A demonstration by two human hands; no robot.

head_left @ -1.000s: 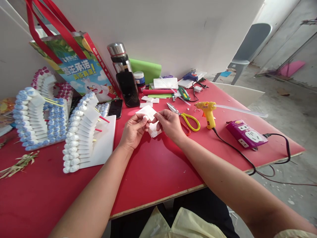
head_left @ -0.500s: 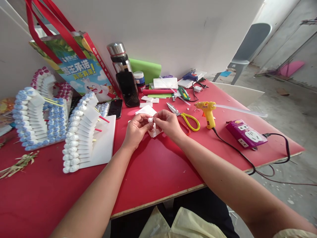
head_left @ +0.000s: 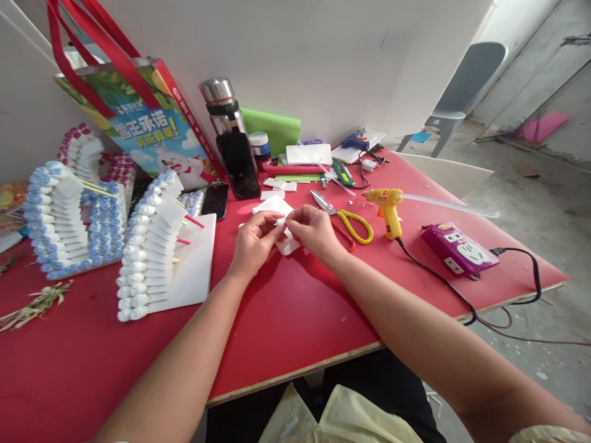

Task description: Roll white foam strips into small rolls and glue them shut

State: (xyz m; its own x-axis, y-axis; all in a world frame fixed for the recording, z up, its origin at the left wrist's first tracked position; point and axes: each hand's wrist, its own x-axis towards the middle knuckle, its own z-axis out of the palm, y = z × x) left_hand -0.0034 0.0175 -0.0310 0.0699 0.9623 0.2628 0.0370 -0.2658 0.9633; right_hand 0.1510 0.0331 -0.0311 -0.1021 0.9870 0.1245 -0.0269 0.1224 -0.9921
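Observation:
Near the table's middle, my left hand (head_left: pixel 257 242) pinches a small white cotton-like piece (head_left: pixel 281 222) between thumb and fingers. My right hand (head_left: pixel 314 230) meets it from the other side, its thumb and forefinger closed at the same piece, which the fingertips partly cover. Below the fingers lies a white sheet (head_left: pixel 289 245) with small white bits on it. Just right of my right hand are open cutters (head_left: pixel 353 226) with one yellow and one red handle.
A yellow glue gun (head_left: pixel 391 212) and a purple power socket (head_left: pixel 457 249) with cords occupy the right side. White tiered models (head_left: pixel 154 246) with cotton-like tips stand left. Behind are a steel bottle (head_left: pixel 218 92), a phone (head_left: pixel 215 202) and a printed bag (head_left: pixel 143 123).
My fingertips have shifted slightly around the white piece, and less of it shows now. Both hands stay in nearly the same place.

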